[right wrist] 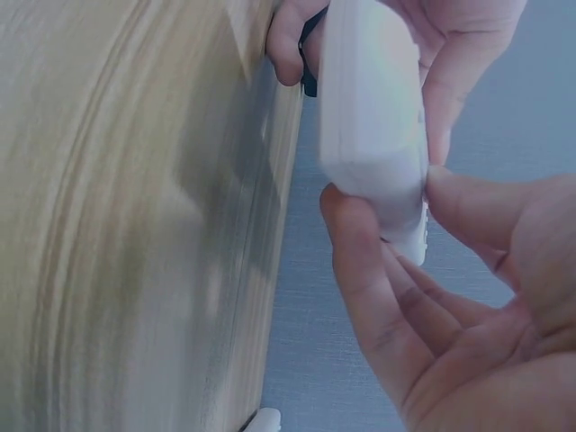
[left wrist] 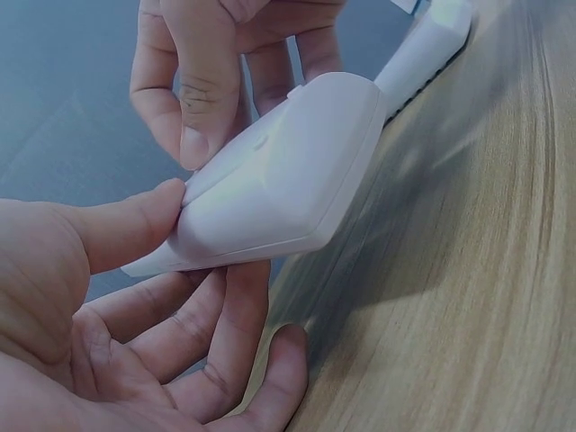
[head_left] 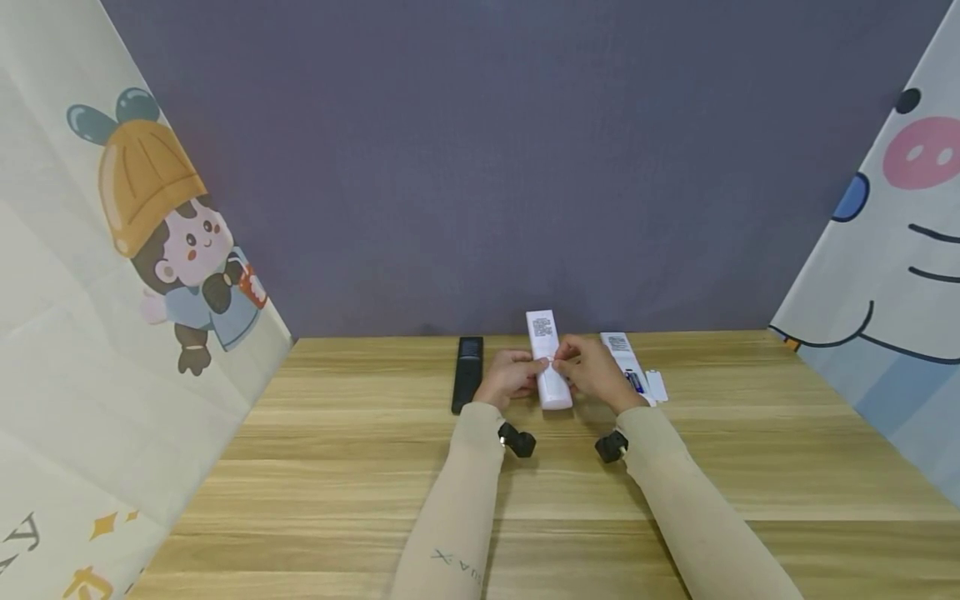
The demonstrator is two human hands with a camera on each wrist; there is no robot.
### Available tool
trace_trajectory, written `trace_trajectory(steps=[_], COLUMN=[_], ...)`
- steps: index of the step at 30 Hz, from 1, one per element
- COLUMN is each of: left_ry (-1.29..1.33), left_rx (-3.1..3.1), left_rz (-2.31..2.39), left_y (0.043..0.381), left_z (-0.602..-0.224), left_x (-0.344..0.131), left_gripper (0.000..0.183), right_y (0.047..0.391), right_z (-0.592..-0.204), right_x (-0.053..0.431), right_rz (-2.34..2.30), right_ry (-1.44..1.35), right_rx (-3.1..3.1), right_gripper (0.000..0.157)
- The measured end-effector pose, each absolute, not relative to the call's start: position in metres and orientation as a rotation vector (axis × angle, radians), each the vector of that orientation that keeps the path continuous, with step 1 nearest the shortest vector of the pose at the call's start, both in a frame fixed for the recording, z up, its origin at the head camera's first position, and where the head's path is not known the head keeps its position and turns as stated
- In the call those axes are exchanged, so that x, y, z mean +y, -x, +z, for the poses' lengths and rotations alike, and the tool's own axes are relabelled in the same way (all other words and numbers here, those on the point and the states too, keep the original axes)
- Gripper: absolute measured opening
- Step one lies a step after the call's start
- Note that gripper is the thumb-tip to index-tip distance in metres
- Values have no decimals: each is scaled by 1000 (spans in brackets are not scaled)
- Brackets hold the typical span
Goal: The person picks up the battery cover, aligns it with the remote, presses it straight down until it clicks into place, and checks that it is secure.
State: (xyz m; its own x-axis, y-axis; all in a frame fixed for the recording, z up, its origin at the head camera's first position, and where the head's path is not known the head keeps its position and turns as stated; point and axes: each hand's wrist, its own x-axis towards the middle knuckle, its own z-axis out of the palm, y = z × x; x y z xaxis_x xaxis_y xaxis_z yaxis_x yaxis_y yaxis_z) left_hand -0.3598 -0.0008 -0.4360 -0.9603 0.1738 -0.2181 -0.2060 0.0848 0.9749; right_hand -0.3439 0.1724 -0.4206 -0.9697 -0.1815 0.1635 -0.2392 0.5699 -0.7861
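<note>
A white remote control [head_left: 555, 392] is held back side up, its printed label at the far end, tilted above the table. My left hand [head_left: 508, 377] grips its left side; in the left wrist view the thumb [left wrist: 135, 220] lies on the back and fingers curl beneath. From the right, my right hand [head_left: 594, 372] pinches the remote near its middle, thumb by the battery cover seam. The right wrist view shows the remote's rounded end [right wrist: 371, 108] between both hands. Whether the cover is loose cannot be told.
Right of the hands lies a second white remote [head_left: 618, 343] with its battery compartment uncovered and a blue battery [head_left: 634, 382] showing. Its detached cover [head_left: 656, 385] lies beside it. A black remote [head_left: 468, 375] lies to the left. A grey wall panel [head_left: 525, 167] stands behind the wooden table [head_left: 337, 467].
</note>
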Motion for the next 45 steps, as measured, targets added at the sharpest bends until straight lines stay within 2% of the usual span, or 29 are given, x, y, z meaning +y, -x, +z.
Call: trace_trajectory(steps=[45], left_ry=[-14], left_rx=[2231], left_rz=[1881], left_y=[354], left_z=[-432], left_x=[7], left_gripper=[23], right_y=[345], right_z=[-424], right_x=[170], right_rz=[1229], right_ry=[-379], right_rx=[-2783], right_gripper=[7])
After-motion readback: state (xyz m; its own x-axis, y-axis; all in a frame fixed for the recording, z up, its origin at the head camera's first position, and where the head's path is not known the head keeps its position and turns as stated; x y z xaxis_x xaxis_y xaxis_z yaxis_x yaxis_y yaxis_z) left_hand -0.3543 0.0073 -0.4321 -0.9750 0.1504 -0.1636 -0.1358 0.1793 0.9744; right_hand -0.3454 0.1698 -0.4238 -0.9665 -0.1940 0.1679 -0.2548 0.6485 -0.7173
